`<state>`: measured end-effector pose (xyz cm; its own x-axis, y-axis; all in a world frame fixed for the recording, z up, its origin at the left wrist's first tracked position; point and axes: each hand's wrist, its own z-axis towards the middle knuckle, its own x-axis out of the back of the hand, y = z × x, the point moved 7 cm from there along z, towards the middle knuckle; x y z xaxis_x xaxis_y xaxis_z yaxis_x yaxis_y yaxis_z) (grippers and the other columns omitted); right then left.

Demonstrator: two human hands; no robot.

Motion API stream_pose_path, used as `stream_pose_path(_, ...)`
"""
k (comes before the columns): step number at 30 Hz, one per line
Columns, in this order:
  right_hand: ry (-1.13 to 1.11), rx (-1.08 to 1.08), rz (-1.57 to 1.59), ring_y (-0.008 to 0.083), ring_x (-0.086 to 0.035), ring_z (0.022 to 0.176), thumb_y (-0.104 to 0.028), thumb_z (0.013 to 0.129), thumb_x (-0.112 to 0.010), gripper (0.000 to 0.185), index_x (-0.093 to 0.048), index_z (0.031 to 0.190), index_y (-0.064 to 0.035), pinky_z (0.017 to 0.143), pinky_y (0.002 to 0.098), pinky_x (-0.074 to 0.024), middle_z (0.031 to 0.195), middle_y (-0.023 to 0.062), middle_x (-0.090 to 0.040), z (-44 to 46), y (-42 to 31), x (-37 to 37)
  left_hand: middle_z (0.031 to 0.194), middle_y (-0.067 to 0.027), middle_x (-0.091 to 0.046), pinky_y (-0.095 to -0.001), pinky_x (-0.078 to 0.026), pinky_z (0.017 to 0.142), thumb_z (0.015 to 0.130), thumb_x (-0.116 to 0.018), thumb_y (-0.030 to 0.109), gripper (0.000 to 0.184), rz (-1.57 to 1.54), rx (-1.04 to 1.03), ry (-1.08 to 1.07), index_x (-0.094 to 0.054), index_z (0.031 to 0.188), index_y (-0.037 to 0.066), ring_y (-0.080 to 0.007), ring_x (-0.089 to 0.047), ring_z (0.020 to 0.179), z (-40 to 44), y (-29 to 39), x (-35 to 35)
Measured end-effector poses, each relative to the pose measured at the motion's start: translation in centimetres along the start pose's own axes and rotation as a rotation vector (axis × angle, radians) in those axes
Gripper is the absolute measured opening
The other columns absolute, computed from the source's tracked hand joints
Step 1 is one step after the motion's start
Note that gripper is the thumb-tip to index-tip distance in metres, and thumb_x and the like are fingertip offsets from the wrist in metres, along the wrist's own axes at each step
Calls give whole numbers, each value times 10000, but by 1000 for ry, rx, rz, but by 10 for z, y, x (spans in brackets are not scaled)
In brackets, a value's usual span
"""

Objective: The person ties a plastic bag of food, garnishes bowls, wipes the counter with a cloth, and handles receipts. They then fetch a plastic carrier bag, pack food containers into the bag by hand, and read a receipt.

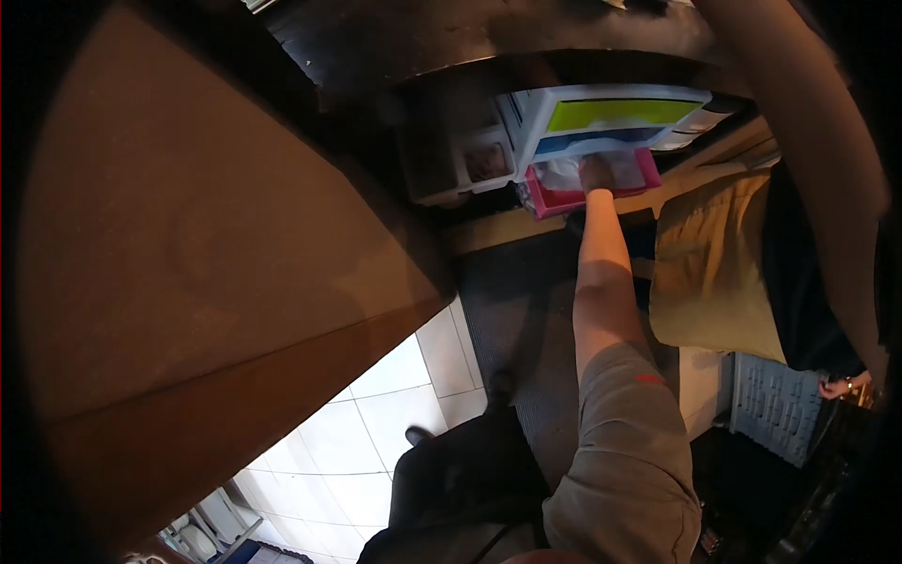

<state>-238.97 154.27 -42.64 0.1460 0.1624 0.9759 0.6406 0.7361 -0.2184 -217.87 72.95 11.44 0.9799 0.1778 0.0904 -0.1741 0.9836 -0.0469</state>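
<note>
My right hand (598,175) reaches into a pulled-out pink drawer (557,200) low in a white drawer unit (536,117). Pale, translucent plastic-like material (561,173) lies in the drawer around the hand. Shadow and the angle hide my fingers, so whether they grip anything is unclear. Above the pink drawer are a blue drawer (587,140) and a lime-green one (625,114), both closed. My left hand does not show.
A large brown panel (216,235) fills the left side. Left of the drawers stand translucent bins (484,160). A co-worker's tan apron (719,268) and bare arm (808,113) are close at right. A grey crate (775,404) sits below; white tiles (376,423) cover the floor.
</note>
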Motion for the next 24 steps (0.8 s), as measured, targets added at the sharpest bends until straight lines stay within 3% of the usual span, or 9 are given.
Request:
stream_pose_path(7, 93, 115, 15, 346, -545, 840, -191, 763, -477, 203, -599, 888, -88, 734, 408, -429, 898, 177, -576, -8, 6, 14, 1286, -221, -220, -523, -308, 914, 862, -282, 476, 603, 9, -19, 4, -235, 1267, 32, -364, -276, 1160, 2, 8, 0)
stream_pose_path(9, 211, 90, -54, 343, -523, 811, -80, 708, -531, 181, -608, 867, -43, 775, 419, -391, 855, 172, -573, -63, -9, 68, 1290, -219, -218, -523, -304, 917, 861, -281, 479, 605, 8, -20, 4, -237, 1267, 32, -364, -273, 1164, 4, 9, -2)
stream_pose_path(11, 612, 292, 318, 344, -477, 836, -6, 708, -501, 257, -561, 957, -34, 774, 431, -360, 887, 172, -529, -145, -10, 109, 1293, -218, -215, -524, -299, 920, 860, -281, 481, 607, 10, -21, 4, -240, 1267, 33, -364, -270, 1167, 5, 11, -3)
stream_pose_path(12, 599, 307, 284, 346, -450, 887, 31, 719, -463, 299, -512, 1011, -16, 773, 437, -360, 923, 176, -488, -189, -10, 109, 1295, -217, -214, -524, -296, 922, 859, -281, 483, 608, 8, -19, 2, -241, 1267, 33, -364, -268, 1169, 7, 11, -4)
stream_pose_path(14, -86, 175, 35, 368, -463, 960, -10, 756, -458, 267, -515, 1017, -5, 848, 416, -363, 1025, 191, -486, -266, 38, 0, 1298, -215, -211, -525, -292, 925, 858, -280, 485, 610, 6, -17, 2, -243, 1267, 34, -364, -265, 1172, 10, 12, -5)
stream_pose_path(16, -215, 86, -146, 358, -439, 1046, -106, 753, -499, 278, -528, 1016, -22, 882, 399, -363, 1097, 166, -481, -334, 69, -60, 1302, -213, -209, -525, -287, 928, 857, -280, 488, 612, 5, -21, 5, -245, 1267, 35, -364, -262, 1175, 13, 14, -6)
stream_pose_path(20, -742, -305, 244, 218, -458, 1097, -250, 719, -598, 398, -563, 1067, -61, 902, 322, -373, 1169, 131, -498, -357, 68, -94, 1309, -210, -203, -526, -278, 934, 855, -279, 493, 615, 3, -27, 4, -250, 1267, 36, -365, -255, 1182, 17, 18, -6)
stream_pose_path(21, -313, -7, 698, 221, -480, 1065, -191, 771, -568, 434, -478, 1178, -71, 876, 311, -381, 1093, 131, -547, -317, 71, -116, 1311, -209, -202, -527, -275, 935, 855, -278, 495, 616, -1, -24, 3, -251, 1267, 36, -365, -254, 1183, 18, 18, -5)
stream_pose_path(24, -418, -384, 1199, 205, -473, 808, -183, 790, -517, 361, -482, 1141, -109, 671, 306, -382, 900, 105, -533, -210, 34, -117, 1316, -207, -198, -527, -268, 940, 853, -278, 498, 619, 8, -30, 3, -255, 1267, 38, -365, -249, 1188, 20, 15, 1)
